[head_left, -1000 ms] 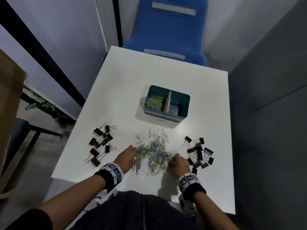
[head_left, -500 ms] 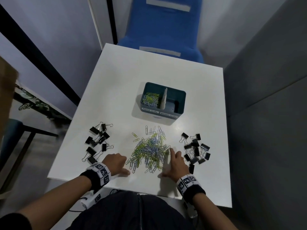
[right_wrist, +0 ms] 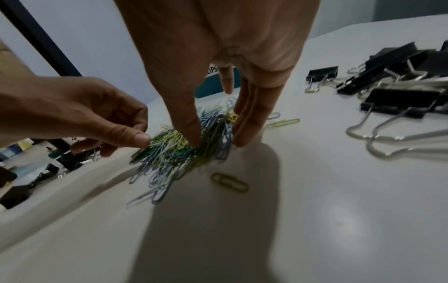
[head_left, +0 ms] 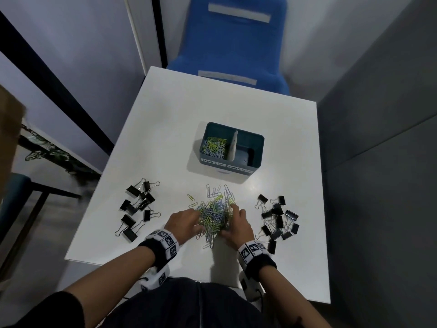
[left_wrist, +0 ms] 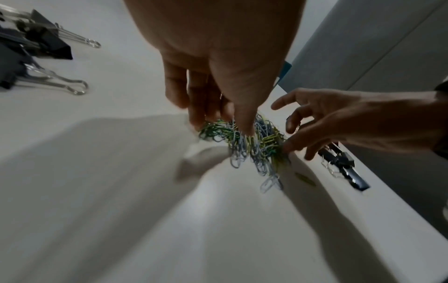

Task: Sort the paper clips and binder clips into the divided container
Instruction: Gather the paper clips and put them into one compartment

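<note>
— Where's my pile?
— Paper clips (head_left: pixel 214 215) heaped on the table (head_left: pixel 295 147), before the divided container (head_left: pixel 256 147).
— My hands?
— Left hand (head_left: pixel 183 222) and right hand (head_left: pixel 238 224) both pinch into the heap from either side, fingers curled round clips

A white table (head_left: pixel 179 119) fills the middle of the head view. Beyond its far edge, at the top centre of the frame, stands a blue chair (head_left: pixel 236 43) bearing two pale strips. A grey partition (head_left: pixel 378 162) runs down the right side.
</note>
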`<state>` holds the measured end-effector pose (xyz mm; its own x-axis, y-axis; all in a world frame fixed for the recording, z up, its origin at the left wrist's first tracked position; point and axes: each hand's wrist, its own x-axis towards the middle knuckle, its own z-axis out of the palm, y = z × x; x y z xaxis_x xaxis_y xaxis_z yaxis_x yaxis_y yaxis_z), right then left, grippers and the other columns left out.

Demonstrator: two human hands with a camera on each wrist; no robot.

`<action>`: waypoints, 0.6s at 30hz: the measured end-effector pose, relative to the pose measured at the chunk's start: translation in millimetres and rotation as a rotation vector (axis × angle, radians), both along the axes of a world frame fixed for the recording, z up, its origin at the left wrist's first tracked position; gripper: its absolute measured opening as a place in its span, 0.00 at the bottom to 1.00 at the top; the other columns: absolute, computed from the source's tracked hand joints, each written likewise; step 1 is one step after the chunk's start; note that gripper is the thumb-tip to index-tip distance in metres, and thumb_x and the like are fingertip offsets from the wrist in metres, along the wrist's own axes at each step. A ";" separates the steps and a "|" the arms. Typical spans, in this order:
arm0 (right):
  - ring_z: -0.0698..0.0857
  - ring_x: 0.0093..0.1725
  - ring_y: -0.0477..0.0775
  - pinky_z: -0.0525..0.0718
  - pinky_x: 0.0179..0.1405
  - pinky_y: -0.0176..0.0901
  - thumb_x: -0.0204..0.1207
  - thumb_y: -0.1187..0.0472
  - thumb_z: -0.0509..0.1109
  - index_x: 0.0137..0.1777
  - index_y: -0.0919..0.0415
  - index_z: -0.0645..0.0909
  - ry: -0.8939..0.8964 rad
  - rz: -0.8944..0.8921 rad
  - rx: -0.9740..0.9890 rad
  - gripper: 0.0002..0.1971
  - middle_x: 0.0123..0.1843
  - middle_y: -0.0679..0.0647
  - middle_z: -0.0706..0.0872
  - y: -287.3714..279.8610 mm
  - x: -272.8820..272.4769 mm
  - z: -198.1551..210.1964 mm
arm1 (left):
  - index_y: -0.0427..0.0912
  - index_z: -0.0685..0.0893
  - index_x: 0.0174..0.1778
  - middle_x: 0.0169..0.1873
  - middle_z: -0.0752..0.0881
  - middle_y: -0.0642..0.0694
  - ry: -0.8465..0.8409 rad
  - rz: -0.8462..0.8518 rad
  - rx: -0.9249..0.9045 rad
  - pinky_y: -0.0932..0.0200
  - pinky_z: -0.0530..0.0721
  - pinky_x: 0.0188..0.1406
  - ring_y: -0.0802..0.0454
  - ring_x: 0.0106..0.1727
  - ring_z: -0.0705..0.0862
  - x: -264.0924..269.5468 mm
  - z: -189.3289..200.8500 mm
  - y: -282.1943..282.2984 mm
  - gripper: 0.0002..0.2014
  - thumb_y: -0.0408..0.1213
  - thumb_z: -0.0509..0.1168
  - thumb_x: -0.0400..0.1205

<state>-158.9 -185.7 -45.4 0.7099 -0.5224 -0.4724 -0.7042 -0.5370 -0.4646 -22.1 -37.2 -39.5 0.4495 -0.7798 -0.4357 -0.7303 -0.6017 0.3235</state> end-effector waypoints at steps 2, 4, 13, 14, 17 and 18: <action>0.79 0.56 0.59 0.82 0.39 0.45 0.62 0.50 0.81 0.74 0.50 0.57 0.037 0.003 -0.094 0.45 0.61 0.56 0.69 -9.8 -7.3 0.6 | 0.45 0.71 0.60 0.56 0.74 0.46 -0.053 -0.003 -0.008 0.53 0.78 0.38 0.47 0.51 0.77 2.7 -2.7 6.7 0.31 0.64 0.67 0.73; 0.73 0.63 0.60 0.83 0.47 0.49 0.59 0.46 0.83 0.77 0.51 0.54 0.099 -0.029 -0.114 0.52 0.64 0.58 0.67 -18.4 -11.4 -1.1 | 0.43 0.60 0.76 0.65 0.68 0.43 -0.036 0.006 0.056 0.51 0.82 0.43 0.45 0.60 0.74 3.2 -7.6 9.1 0.50 0.70 0.70 0.66; 0.69 0.62 0.61 0.85 0.45 0.56 0.55 0.49 0.85 0.78 0.43 0.53 0.161 0.152 -0.097 0.55 0.66 0.56 0.65 -0.9 20.0 2.8 | 0.48 0.45 0.83 0.79 0.56 0.35 0.002 -0.046 0.105 0.43 0.80 0.60 0.36 0.73 0.67 -9.5 -13.3 -26.9 0.57 0.55 0.77 0.67; 0.70 0.62 0.61 0.85 0.45 0.55 0.58 0.51 0.83 0.76 0.42 0.55 0.163 0.168 -0.104 0.50 0.65 0.57 0.65 -0.2 21.6 1.4 | 0.47 0.51 0.81 0.77 0.58 0.36 -0.006 -0.053 0.109 0.44 0.80 0.58 0.36 0.71 0.69 -6.3 -12.7 -30.9 0.50 0.52 0.76 0.70; 0.74 0.60 0.63 0.85 0.44 0.55 0.69 0.57 0.76 0.71 0.45 0.62 0.154 0.185 -0.128 0.34 0.62 0.57 0.68 -0.7 23.3 0.4 | 0.44 0.65 0.72 0.69 0.66 0.37 -0.006 -0.097 0.052 0.46 0.80 0.45 0.36 0.60 0.77 3.4 -14.7 -35.0 0.32 0.43 0.72 0.76; 0.75 0.59 0.63 0.84 0.42 0.54 0.71 0.58 0.74 0.70 0.46 0.64 0.138 0.177 -0.132 0.30 0.61 0.57 0.69 -2.0 23.0 0.4 | 0.44 0.67 0.70 0.66 0.68 0.38 0.000 -0.105 0.030 0.48 0.78 0.41 0.37 0.56 0.79 5.9 -17.1 -33.9 0.29 0.41 0.71 0.77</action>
